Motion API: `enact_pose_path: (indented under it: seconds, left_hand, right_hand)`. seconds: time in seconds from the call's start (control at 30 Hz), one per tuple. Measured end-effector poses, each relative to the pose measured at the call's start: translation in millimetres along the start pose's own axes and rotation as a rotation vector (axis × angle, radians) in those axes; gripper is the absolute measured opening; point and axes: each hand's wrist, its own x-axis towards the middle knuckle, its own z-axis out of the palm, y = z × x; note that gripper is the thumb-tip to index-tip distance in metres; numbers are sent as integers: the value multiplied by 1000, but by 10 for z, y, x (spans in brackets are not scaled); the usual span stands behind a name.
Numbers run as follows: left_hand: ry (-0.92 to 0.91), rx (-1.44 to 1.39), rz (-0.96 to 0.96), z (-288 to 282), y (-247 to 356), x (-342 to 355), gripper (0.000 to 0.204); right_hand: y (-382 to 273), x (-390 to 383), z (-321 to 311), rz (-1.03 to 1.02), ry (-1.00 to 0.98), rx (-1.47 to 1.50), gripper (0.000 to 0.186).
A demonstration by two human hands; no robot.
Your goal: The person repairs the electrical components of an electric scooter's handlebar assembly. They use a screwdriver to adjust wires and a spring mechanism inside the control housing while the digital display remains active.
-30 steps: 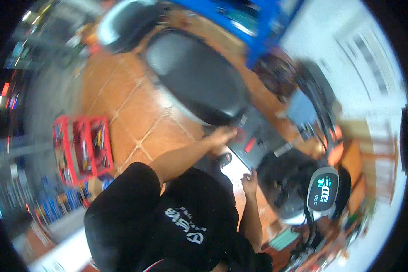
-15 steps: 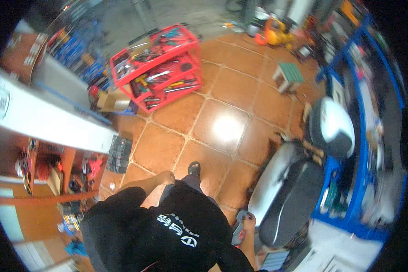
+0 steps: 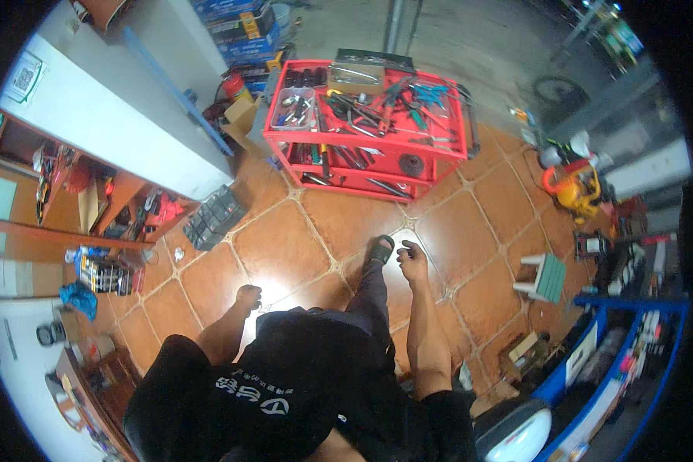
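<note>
One black shirt (image 3: 185, 412): white print crosses our front, nearest the camera.
Left hand (image 3: 249, 298): low over the floor, our fingers curled inward; we cannot tell whether they grip anything.
Right hand (image 3: 413, 263): reaching farther forward, our fingers bent but parted from the thumb.
Dark sandal (image 3: 380, 249): on our foot, just left of the right hand in view.
Tiled floor (image 3: 285, 239): orange-brown squares with pale joints and bright reflections around us.
Black case (image 3: 215, 218): on the tiles to our left, near a white partition (image 3: 123, 123).
Green-topped stool (image 3: 549, 279): on the tiles to our right, its pale legs toward us.
Red tool cart (image 3: 346, 141): ahead of us, beyond both hands and apart from them; we see red-handled tools (image 3: 387, 109) and a clear plastic box (image 3: 292, 127) of small parts on top, more tools below.
Spoked wheel (image 3: 558, 91): farthest off, beyond the tiles.
</note>
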Motion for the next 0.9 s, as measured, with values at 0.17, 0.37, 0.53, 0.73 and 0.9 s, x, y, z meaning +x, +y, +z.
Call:
enact_pose_path:
  seconds: [0.17, 0.37, 0.53, 0.73, 0.9]
  left_hand:
    - [70, -412, -105, 93, -133, 30, 10]
    - [177, -468, 79, 1121, 1275, -644, 29]
    - [230, -548, 148, 1283, 1435, -797, 30]
    - [448, -1048, -132, 1364, 24, -1103, 10]
    - [737, -1244, -334, 1879, -964, -1096, 8]
  right_hand:
    - [-60, 1359, 148, -145, -158, -165, 27]
    - [-1852, 2328, 689, -638, -332, -377, 21]
    - [-3001, 2957, 2016, -971, -694, -653, 19]
    - [-3211, 3373, 3446, -913, -890, -1466, 33]
    - [-2965, 4228, 3751, -1479, -861, -1802, 30]
